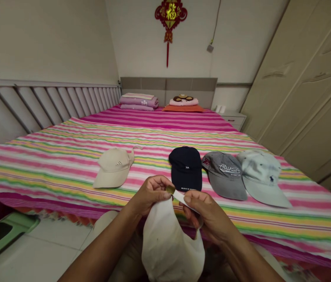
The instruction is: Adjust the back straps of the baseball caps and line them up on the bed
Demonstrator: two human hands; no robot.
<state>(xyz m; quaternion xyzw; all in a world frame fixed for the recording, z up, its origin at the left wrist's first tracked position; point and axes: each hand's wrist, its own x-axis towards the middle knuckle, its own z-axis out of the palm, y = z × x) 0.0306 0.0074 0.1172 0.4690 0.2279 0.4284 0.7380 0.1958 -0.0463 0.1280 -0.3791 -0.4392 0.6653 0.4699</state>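
Observation:
Close to my body hangs a cream baseball cap (172, 246), its back opening turned up toward me. My left hand (155, 192) pinches the cap by its brass-coloured buckle (170, 189). Between the thumb and fingers of my right hand (203, 209) is the pale adjusting strap (186, 199), drawn out from the buckle. Beyond my hands a beige cap (114, 166) lies at the left of the bed. A navy cap (185, 166) sits just past my fingers, with a grey cap (225, 174) and a pale whitish cap (261, 176) to its right.
Under the caps spreads a striped bedsheet (74, 156). Folded purple bedding (139, 102) and a pink folded item (183, 102) rest near the headboard. A metal railing (50, 98) runs along the left. A green stool (6, 235) stands on the floor at lower left.

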